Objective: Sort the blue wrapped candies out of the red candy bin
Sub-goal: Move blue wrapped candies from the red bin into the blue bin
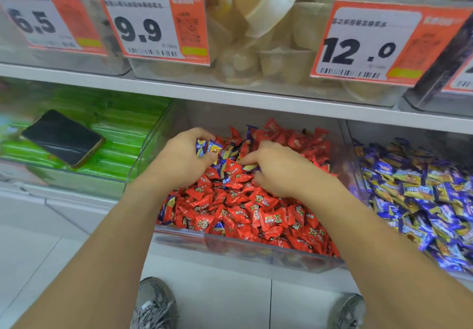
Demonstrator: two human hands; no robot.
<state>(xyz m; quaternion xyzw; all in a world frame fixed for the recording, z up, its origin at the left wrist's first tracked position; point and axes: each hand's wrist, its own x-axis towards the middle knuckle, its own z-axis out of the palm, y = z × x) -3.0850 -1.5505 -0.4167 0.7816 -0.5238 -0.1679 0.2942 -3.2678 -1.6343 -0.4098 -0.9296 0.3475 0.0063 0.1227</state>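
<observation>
1. The left hand (183, 161) is curled shut around a small clutch of blue wrapped candies (206, 147), which poke out past its fingers (202, 134) at the hand's 1 o'clock.
2. The right hand (277, 168) lies palm down on the pile, forefinger and thumb closing on a blue-and-yellow candy (249, 167) at its 9 o'clock; whether the pinch has closed I cannot tell.
3. Both hands work at the middle of the red candy bin (230, 245), a clear tub heaped with red candies (245, 208). Other blue wrappers still show: several between the hands, one at the bin's 12 o'clock rim, another at its 8 o'clock edge.
4. The step in hand looks like gathering; the sort seems partly done. Next, I judge, the handful must be carried over to the blue candy bin (419, 200) at 3 o'clock.
5. In the way: red wrappers overlap the blue ones, so a loose grab could lift reds too.
6. Around: a phone (62, 138) rests on green packets (120, 134) at 9 o'clock; price tags (153, 23) hang at 12 o'clock; shoes (156, 303) stand at 6 o'clock.
</observation>
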